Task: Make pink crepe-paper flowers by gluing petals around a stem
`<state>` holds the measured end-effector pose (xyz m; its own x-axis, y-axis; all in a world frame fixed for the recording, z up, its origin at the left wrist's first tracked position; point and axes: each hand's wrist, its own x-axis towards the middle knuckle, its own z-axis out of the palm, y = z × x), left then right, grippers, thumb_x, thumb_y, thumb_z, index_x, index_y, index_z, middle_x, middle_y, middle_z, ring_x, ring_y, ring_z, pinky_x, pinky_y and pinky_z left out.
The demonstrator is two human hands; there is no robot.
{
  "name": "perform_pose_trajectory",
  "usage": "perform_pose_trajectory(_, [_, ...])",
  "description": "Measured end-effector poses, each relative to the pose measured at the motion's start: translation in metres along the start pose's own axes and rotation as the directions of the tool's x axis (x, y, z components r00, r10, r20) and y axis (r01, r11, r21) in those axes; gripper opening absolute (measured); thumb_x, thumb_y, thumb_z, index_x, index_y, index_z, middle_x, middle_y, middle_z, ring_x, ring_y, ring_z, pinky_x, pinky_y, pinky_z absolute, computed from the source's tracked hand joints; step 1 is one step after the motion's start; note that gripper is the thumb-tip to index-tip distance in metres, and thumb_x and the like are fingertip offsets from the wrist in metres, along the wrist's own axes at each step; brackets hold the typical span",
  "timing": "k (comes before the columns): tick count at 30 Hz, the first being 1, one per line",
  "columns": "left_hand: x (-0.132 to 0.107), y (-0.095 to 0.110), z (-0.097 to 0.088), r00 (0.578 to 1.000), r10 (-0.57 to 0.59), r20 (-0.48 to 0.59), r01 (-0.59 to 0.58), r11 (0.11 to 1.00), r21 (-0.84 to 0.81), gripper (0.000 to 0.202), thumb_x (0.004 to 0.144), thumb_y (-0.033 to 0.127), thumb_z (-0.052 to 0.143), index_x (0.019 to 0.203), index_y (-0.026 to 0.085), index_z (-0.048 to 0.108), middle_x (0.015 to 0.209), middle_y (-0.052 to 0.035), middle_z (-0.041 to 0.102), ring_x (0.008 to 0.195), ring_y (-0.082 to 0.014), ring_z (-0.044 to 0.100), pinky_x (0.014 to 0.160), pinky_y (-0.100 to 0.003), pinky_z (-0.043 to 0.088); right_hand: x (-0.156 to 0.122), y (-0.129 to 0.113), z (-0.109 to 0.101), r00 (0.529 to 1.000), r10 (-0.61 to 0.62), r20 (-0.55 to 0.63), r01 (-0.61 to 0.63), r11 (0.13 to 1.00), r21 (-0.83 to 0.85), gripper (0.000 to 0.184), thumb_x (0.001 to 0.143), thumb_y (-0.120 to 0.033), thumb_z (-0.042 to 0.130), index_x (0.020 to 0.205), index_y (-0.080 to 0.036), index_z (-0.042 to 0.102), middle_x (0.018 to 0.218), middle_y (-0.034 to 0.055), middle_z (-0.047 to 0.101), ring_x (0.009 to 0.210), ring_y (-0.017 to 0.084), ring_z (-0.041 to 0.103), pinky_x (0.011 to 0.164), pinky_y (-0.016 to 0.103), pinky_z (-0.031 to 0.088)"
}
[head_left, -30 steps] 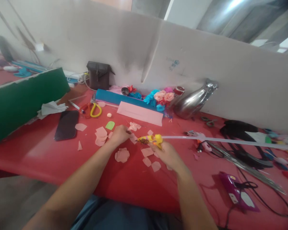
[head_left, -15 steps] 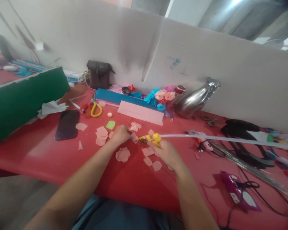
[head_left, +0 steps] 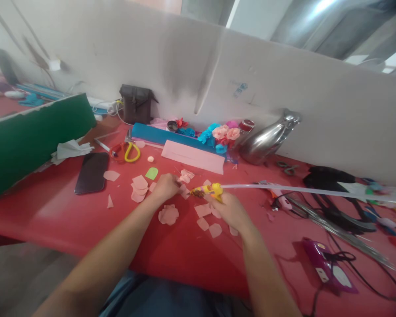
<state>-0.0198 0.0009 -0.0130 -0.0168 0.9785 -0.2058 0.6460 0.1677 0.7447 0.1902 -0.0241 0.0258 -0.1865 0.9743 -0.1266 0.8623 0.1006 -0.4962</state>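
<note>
The right hand (head_left: 232, 211) is closed around the handle of a yellow glue gun (head_left: 207, 191), with a long clear stick (head_left: 300, 189) running out of its back toward the right. The gun's body carries darker, patterned markings near the nozzle, but any lettering there is too small to make out. Its tip points left, just beside a pink paper petal (head_left: 185, 192) that lies at the fingertips of the left hand (head_left: 166, 186). The left fingers are drawn together; whether they pinch that petal or the crumpled pink paper cluster (head_left: 186, 176) just beyond, I cannot tell. All this sits near the middle of the red tabletop (head_left: 191, 251), with a pile of pink cutouts (head_left: 168, 215) nearer the person and a green petal (head_left: 152, 172) to the left of the left hand. On the pale wall (head_left: 135, 44) behind, a blue mark (head_left: 241, 89) looks like stamped or printed characters with fainter strokes beside it, too blurred to read. At the right, a purple power strip (head_left: 320, 259) bears a white oval label (head_left: 342, 276) whose print, if any, cannot be read. A dark phone (head_left: 91, 173) lies at the left.
</note>
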Motion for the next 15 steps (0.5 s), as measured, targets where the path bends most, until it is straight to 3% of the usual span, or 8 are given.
perform_pose_trajectory(4, [0.0002,-0.0008,0.0000,1.000,0.011,-0.014,-0.011,1.000,-0.005,0.011,0.058,0.022,0.069,0.064,0.014,0.064,0.061,-0.0042,0.062,0.058,-0.0150,0.055,0.052,-0.025,0.034,0.0017,0.0017,-0.0008,1.000,0.009,-0.007,-0.009,1.000,0.008,0.042,0.081,-0.057,0.045,0.088,-0.021,0.066,0.070,0.0046,0.066,0.068,0.021,0.060,0.059,0.026,0.036])
perform_pose_trajectory(15, [0.0041,-0.0046,0.0030,1.000,0.010,-0.004,-0.010,1.000,0.001,0.012,0.059,0.022,0.067,0.067,0.014,0.066,0.065,-0.0054,0.065,0.060,-0.0160,0.058,0.053,-0.025,0.035,0.0057,0.0046,0.0002,0.999,-0.007,-0.047,0.000,0.990,-0.138,0.043,0.083,-0.056,0.043,0.081,-0.020,0.065,0.072,0.0062,0.067,0.066,0.021,0.060,0.054,0.025,0.032])
